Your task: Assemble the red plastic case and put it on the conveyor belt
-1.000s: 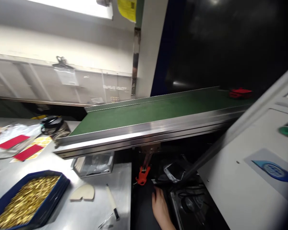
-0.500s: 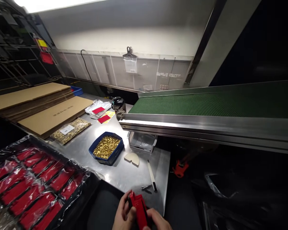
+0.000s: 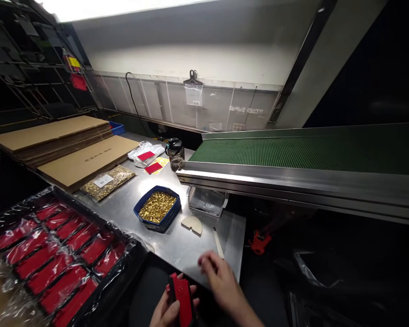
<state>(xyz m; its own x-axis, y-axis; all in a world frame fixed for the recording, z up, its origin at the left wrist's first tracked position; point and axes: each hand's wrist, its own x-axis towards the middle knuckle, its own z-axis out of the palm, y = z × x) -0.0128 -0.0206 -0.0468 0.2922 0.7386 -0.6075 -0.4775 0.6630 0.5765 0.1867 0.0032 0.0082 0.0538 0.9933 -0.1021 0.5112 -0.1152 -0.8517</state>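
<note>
My left hand is closed around a flat red and black piece, holding it upright at the bottom of the view, below the steel table's front edge. My right hand reaches over that edge, fingers bent and blurred, beside a white-handled tool. It covers the spot where a small metal tool lay. A blue tray of small gold parts and a cream half-round piece lie just beyond.
A black tray of wrapped red pieces sits at the left. Flat cardboard sheets and a bag of gold parts lie behind it. A green conveyor belt runs off to the right above a clear box. An orange clamp hangs below.
My view swung from the conveyor to the table. My right hand has let go of the red piece and moved forward over the table edge; my left hand alone holds it.
</note>
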